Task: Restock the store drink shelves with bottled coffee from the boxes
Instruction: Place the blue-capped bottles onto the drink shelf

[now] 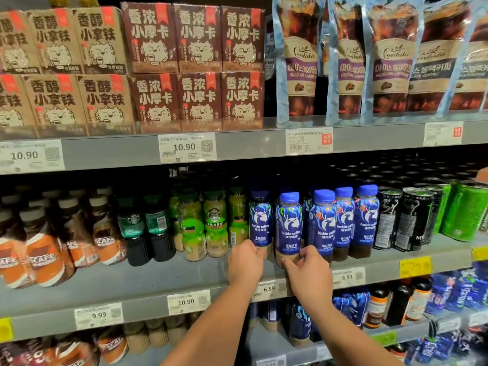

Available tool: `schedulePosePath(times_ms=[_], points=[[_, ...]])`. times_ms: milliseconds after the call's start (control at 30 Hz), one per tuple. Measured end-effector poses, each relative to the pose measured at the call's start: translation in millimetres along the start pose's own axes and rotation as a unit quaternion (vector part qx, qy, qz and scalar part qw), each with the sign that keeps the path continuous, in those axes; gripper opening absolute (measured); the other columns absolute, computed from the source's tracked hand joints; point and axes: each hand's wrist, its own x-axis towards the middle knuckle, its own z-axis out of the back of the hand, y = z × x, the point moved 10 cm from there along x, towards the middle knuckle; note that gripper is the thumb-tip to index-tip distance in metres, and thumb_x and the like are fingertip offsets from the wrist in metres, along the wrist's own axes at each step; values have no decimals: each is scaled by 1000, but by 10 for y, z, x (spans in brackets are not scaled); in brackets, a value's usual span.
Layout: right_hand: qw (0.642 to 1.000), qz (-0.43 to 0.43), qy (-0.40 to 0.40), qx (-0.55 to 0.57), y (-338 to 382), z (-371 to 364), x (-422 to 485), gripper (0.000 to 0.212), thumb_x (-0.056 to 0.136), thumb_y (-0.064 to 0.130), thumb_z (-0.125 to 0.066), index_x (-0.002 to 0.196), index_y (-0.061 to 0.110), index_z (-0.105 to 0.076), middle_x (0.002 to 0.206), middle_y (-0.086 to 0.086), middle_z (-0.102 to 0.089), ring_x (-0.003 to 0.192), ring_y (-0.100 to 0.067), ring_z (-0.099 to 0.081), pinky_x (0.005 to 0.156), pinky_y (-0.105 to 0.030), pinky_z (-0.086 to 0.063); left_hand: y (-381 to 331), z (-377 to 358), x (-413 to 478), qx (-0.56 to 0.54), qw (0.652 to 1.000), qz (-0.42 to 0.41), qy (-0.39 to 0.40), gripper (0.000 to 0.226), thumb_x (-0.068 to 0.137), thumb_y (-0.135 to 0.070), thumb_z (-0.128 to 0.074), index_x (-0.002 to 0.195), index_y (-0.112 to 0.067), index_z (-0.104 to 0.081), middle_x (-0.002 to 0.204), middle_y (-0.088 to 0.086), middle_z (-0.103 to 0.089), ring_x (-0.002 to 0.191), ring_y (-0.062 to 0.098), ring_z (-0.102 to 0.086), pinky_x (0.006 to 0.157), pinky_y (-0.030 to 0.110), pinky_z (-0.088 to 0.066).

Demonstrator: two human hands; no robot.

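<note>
Left hand [245, 262] fingers curl round the base of a blue-capped, blue-label plastic coffee bottle [260, 223] on the mid grey metal shelf [158, 281]. Right hand [307, 272] fingers clamp the right neighbour bottle [288, 228]. Best slide both to the near edge, labels fwd, kept upright.

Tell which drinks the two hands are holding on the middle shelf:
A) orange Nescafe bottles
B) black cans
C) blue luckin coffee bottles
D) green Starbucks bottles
C: the left hand grips the base of one blue luckin coffee bottle, and the right hand grips the base of the neighbouring bottle.
</note>
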Motion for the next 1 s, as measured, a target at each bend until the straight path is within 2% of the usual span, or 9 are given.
schedulePosePath(times_ms=[167,367,500,667,800,900,1000], points=[[1000,-14,-13,-8,5,-1,-13,28,82,36,-69,88,18,-48,84,1,-61,79,-22,-56,65,-31,-40,40,-61,81,-2,1000,20,11,28,96,-37,-46,96,-17,-66,97,7,-68,88,28,-62,70,31,-49],[999,-16,-31,-17,17,-22,-61,28,83,37,-68,88,17,-49,85,-1,-59,81,-24,-58,63,-30,-35,9,-64,94,53,998,19,37,28,100,-24,-37,108,-17,-64,107,7,-66,85,24,-54,66,30,-38],[999,-22,-27,-26,39,-25,-80,29,85,36,-66,92,15,-48,90,-3,-60,84,-26,-57,64,-30,-34,-15,-71,65,69,996,13,57,28,96,-14,-40,112,-17,-63,114,10,-64,103,31,-59,72,33,-40],[998,-33,35,-31,61,-54,-33,28,85,30,-66,92,12,-47,94,-7,-61,87,-28,-56,67,-31,-36,-73,-57,-28,32,997,-20,70,26,94,-21,-44,115,-16,-60,114,10,-63,102,30,-58,75,33,-43],[996,-13,80,-45,189,24,-38,16,84,22,-61,86,9,-51,92,-12,-61,87,-31,-57,68,-30,-38,-214,61,-236,39,991,-90,88,29,94,-18,-45,120,-14,-59,120,9,-59,107,28,-56,89,36,-46],[983,33,130,-129,324,66,-103,18,85,22,-56,92,6,-57,103,-17,-60,96,-35,-58,76,-34,-44,-275,229,-459,84,984,-135,79,33,93,-18,-47,124,-12,-56,126,7,-54,115,26,-50,96,38,-43],[945,111,192,-241,446,91,-287,27,86,24,-55,105,5,-59,113,-16,-61,102,-33,-59,78,-32,-46,-283,375,-726,153,973,-159,61,32,91,-19,-48,122,-11,-55,123,8,-55,115,27,-50,96,41,-45]])
